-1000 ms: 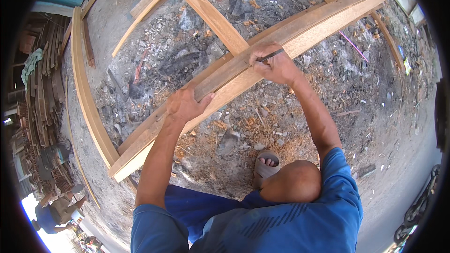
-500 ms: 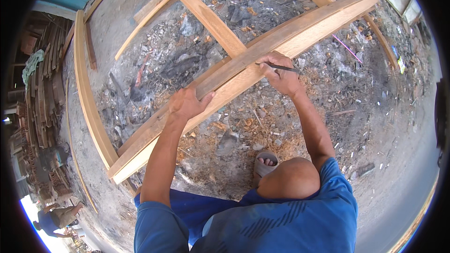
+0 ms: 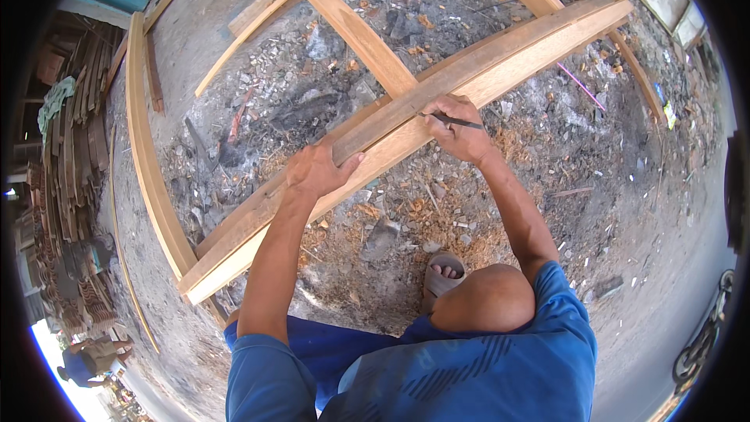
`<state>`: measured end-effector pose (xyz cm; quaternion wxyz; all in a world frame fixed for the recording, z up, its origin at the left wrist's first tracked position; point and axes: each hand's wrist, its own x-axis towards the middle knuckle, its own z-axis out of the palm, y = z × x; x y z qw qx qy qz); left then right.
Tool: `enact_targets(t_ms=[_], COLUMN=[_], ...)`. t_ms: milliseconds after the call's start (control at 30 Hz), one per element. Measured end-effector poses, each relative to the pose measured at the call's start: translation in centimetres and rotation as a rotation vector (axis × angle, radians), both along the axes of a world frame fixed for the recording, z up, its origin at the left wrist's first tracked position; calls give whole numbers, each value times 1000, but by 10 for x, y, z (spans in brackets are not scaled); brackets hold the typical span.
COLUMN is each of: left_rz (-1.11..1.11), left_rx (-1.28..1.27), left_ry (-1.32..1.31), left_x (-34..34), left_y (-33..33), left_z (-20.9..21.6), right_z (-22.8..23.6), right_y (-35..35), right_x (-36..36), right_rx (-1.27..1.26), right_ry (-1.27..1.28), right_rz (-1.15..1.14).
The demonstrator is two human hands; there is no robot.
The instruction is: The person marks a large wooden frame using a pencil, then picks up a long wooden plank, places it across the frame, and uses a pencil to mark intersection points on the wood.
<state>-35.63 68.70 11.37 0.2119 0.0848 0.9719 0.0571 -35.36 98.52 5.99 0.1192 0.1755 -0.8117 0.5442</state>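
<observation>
A long timber beam crosses diagonally in front of me, with a weathered brown upper face and a paler side toward me. My left hand grips it, fingers over the brown face and thumb along the near edge. In my right hand is a thin, dark pencil-like tool, pinched between fingers and thumb. Its tip is at the seam between the brown and pale wood. Close to that tip, a lighter crosspiece meets the beam from the far side.
Another pale beam runs along the left of the frame. Rubble and wood shavings cover the ground. My sandalled foot is below the beam. Stacked old boards stand at left; a person is at lower left, a motorbike at lower right.
My right hand has shifted slightly left and down along the beam with the dark tool. My left hand keeps its hold. A motorbike has come into view at the right edge.
</observation>
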Motion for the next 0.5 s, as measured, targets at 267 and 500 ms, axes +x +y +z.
enact_targets(t_ms=[267,500], left_rz=[2,-25], left_rx=[-15,-66], left_ry=[-24,30], left_x=[-2,0], left_y=[5,-4], left_z=[-8,-9], right_z=[-6,-5], right_y=[2,-4], right_x=[1,-3], right_rx=[-39,115], right_ry=[52,37], right_rz=[-12,-80])
